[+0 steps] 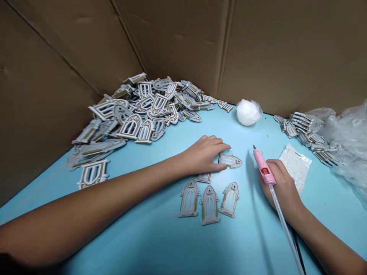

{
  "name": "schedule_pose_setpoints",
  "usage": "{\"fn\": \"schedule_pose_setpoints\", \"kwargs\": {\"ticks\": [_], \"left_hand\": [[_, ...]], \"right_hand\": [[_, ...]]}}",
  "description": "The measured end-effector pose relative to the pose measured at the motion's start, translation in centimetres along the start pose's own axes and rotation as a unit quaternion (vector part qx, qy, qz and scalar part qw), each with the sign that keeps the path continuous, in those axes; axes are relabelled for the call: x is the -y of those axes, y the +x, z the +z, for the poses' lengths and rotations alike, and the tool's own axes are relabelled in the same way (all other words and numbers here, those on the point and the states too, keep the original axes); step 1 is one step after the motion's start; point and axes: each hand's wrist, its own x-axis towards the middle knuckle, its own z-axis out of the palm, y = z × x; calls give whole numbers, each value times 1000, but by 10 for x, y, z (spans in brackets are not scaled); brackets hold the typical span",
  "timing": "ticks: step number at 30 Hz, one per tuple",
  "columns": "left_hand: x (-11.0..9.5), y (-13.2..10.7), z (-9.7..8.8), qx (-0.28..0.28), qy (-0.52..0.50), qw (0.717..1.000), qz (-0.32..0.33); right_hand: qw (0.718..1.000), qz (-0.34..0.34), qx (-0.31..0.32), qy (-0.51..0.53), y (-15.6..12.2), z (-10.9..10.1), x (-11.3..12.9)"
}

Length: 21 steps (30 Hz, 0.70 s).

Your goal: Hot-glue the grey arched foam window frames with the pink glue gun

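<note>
My left hand (205, 154) has its thumb and index finger around the base of a small arched window ornament (231, 160), which lies on its side with its tip pointing right. Partly hidden under that hand is another ornament (204, 177). Just below, three more arched ornaments lie with grey backs up: a left one (189, 198), a middle one (210, 205) and a right one (229, 199). My right hand (282, 185) is wrapped round a pink hot glue gun (263, 166), its nozzle pointing up and away. A long clear glue stick (285, 225) runs out of its rear.
A large heap of window ornaments (159, 105) fills the back left. A clear cup of white material (249, 112) stands at the back. At right lie more ornaments (312, 139), a small clear packet (295, 166) and crumpled plastic bags (351, 141). Cardboard walls (183, 42) enclose the blue table (160, 244).
</note>
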Motion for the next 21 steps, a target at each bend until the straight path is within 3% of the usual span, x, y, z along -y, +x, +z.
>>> {"fn": "schedule_pose_setpoints", "kwargs": {"ticks": [2,7,12,15,21], "left_hand": [[-3,-1,-2,-10,31,999,-34],[-6,-7,-11,-19,51,998,-44],[-4,-10,-6,-23,56,998,21],[-7,-12,-5,-34,65,997,21],[-1,-25,-38,90,63,992,-60]], "right_hand": [[1000,-6,-7,-3,0,0,-1],[1000,-23,-14,-6,-2,-1,-5],[999,-32,-36,-2,-3,-4,-4],[997,-37,-63,3,-4,-7,-1],[996,-52,-72,1,-5,-6,-2]]}}
